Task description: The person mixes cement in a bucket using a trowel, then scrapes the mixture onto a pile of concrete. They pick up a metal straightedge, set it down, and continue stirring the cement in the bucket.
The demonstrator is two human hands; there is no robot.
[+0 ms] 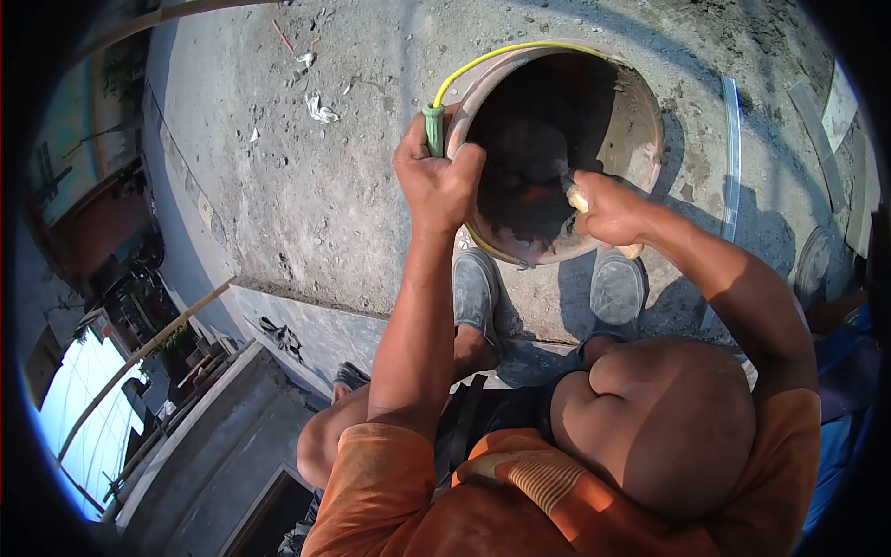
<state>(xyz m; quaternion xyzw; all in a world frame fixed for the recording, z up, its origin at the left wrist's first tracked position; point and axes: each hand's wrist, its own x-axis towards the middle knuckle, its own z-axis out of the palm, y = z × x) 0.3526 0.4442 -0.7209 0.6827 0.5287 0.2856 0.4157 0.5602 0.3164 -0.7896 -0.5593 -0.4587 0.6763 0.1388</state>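
Observation:
A round bucket (650, 102) stands tilted in front of me, its inside dark and smeared with wet-looking mortar. My left hand (436, 176) is closed around the green grip (433, 130) of the bucket's yellow handle (501, 52), against the rim on the left side. Over the bucket's right side, my right hand (608, 209) is wrapped around the pale wooden handle (578, 198) of a trowel. The trowel's blade reaches into the bucket, where shadow hides most of its outline.
My dusty shoes (617, 288) are just below the bucket. A long metal strip (731, 158) lies to its right on the rough concrete floor (306, 204). White scraps (321, 110) lie at the upper left. Another person's blue clothing (840, 408) shows at the right edge.

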